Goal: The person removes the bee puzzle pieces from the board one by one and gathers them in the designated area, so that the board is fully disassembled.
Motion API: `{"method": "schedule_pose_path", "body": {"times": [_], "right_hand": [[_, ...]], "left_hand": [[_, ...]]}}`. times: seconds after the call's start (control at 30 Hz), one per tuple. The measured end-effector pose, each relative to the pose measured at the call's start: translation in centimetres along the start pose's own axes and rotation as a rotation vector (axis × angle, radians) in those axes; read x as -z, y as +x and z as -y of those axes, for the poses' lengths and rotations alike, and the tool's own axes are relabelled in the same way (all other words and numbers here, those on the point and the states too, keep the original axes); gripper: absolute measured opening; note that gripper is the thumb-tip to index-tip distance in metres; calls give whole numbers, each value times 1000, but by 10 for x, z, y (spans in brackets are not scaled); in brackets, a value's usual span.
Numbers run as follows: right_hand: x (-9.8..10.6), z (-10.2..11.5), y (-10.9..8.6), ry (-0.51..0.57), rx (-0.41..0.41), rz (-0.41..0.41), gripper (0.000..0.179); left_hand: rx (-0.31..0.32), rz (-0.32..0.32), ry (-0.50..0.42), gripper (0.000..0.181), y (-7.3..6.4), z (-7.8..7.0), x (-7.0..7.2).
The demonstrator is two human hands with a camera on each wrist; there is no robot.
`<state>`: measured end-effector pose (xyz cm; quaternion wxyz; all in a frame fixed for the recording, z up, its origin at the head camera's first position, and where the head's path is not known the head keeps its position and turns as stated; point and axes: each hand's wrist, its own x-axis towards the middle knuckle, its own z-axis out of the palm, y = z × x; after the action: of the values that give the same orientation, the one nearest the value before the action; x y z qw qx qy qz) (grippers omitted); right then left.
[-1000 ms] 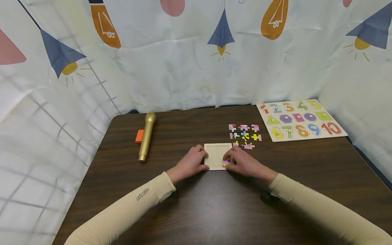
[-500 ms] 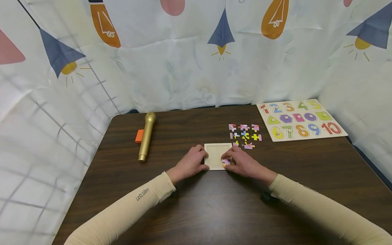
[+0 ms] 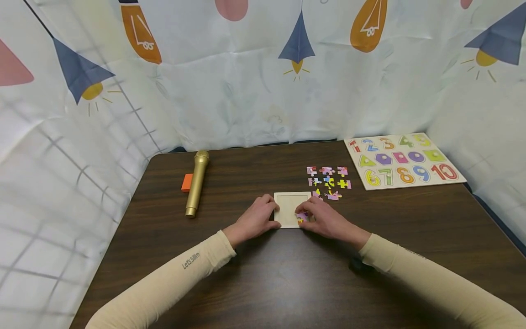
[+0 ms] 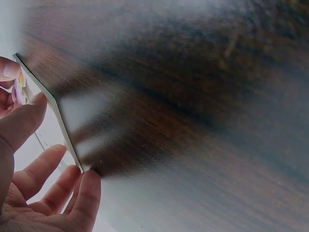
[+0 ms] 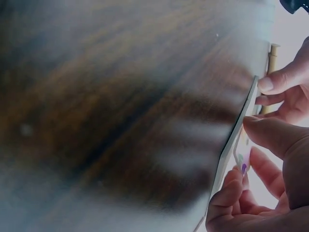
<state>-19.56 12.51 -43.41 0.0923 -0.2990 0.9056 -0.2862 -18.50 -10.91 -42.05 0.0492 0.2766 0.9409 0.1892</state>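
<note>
A small pale wooden puzzle tray (image 3: 286, 208) lies flat on the dark table. My left hand (image 3: 256, 214) holds its left side, the thumb (image 4: 36, 108) on the near rim and the fingertips along the side edge. My right hand (image 3: 328, 218) pinches a pink and purple jigsaw piece (image 3: 302, 216) between thumb and fingers, over the tray's near right corner. In the right wrist view this piece (image 5: 243, 153) is slightly tilted above the tray. Several loose jigsaw pieces (image 3: 327, 183) lie in rows beyond my right hand, which partly covers the closest ones.
A gold microphone (image 3: 198, 183) lies at the left, with an orange block (image 3: 186, 183) beside it. A number and shape peg board (image 3: 404, 161) is at the back right. A patterned white curtain (image 3: 246, 100) hangs behind the table (image 3: 246, 283).
My right hand has shifted slightly left with the jigsaw piece, which has also moved and turned a little. The left hand and the tray have stayed in place.
</note>
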Motion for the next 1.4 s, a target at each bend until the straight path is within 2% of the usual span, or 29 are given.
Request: {"method": "schedule_pose_path", "body": {"times": [0.37,1.03,1.4], "right_hand": [[5,-1,5,8,-64,51,30],[10,-6,2,6,-40,46,28],[14,-14,-3,46,-79,7,26]], "left_hand": [[-5,-11,-4,41,0,1,-1],[-5,-10,-6,41,1,1,-1],[-4,-9,-6,42,1,1,-2]]}}
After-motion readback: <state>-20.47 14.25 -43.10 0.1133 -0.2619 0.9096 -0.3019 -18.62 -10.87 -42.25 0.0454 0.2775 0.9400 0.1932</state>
